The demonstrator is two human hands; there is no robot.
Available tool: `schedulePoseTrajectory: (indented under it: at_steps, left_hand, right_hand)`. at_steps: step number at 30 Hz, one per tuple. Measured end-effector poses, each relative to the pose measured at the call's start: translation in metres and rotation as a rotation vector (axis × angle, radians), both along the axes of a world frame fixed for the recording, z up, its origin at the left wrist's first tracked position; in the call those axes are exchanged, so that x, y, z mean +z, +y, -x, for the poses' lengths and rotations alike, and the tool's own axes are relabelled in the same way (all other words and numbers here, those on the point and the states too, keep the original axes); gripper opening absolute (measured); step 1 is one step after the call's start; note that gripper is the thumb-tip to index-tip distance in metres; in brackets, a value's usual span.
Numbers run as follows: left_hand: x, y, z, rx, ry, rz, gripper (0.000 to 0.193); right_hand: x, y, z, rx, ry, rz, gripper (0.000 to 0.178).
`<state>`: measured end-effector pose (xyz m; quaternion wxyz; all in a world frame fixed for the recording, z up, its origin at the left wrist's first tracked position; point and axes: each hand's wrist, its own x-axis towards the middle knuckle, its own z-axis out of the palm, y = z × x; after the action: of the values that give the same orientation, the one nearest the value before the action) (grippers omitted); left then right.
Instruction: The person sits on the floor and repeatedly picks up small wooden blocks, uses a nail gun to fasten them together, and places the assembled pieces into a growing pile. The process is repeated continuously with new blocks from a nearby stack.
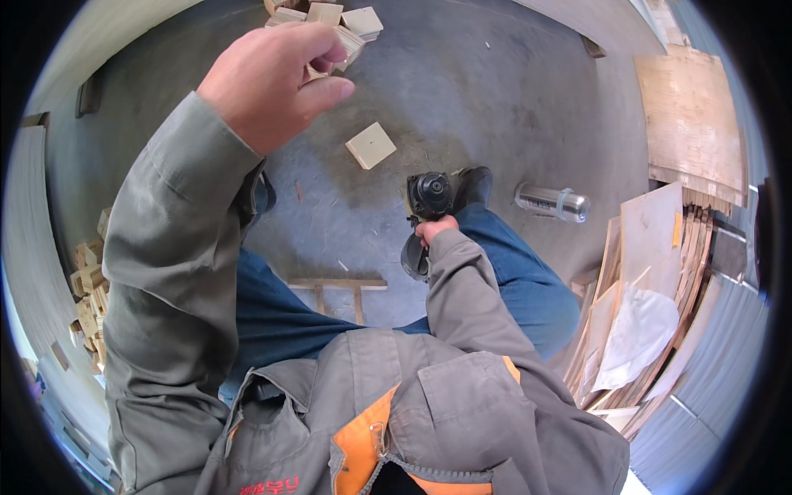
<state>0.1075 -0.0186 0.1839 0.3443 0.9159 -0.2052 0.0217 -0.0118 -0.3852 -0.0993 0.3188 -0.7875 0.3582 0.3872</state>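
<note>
My left hand [276, 74] is raised at the upper left, fingers curled and thumb forward. A bit of pale wooden block [313, 73] shows in its grip; the rest is hidden by the fingers. Just beyond it, several pale wooden blocks [363, 23] lie piled on the floor. My right hand [437, 229] is wrapped round the handle of a black nail gun [430, 195], held low between my knees. A single square wooden block [370, 146] lies flat on the floor, between the pile and the nail gun.
A silver metal flask [553, 203] lies on its side right of my boot. Stacked boards [652, 231] and a white cloth or bag [639, 338] stand at the right. More wooden blocks [91, 285] are heaped at the left. A small wooden frame [338, 285] is below my seat.
</note>
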Motion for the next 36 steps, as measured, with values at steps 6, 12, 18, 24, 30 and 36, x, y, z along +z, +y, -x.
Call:
schedulePoseTrajectory:
  at_steps: [6, 12, 18, 24, 30, 36]
  left_hand:
    - [-0.019, -0.016, -0.008, -0.018, 0.079, -0.096, 0.026]
    - [-0.084, -0.035, -0.011, 0.04, 0.277, -0.289, 0.028]
    - [-0.172, -0.054, -0.008, 0.072, 0.48, -0.429, 0.034]
    - [-0.249, -0.098, 0.004, 0.134, 0.539, -0.411, 0.057]
    - [-0.294, -0.128, 0.01, 0.137, 0.547, -0.381, 0.078]
    - [-0.318, -0.147, 0.01, 0.131, 0.514, -0.399, 0.082]
  right_hand:
    - [-0.004, 0.0, 0.003, -0.036, 0.035, 0.041, 0.019]
    - [-0.004, -0.021, -0.011, -0.034, 0.096, -0.06, 0.02]
    - [0.007, -0.023, -0.009, -0.192, 0.044, -0.102, 0.019]
    - [-0.033, -0.032, 0.005, -0.041, 0.025, -0.029, 0.019]
    - [-0.032, -0.026, 0.002, -0.081, -0.007, -0.016, 0.018]
    - [-0.032, -0.029, 0.004, -0.062, -0.027, -0.037, 0.017]
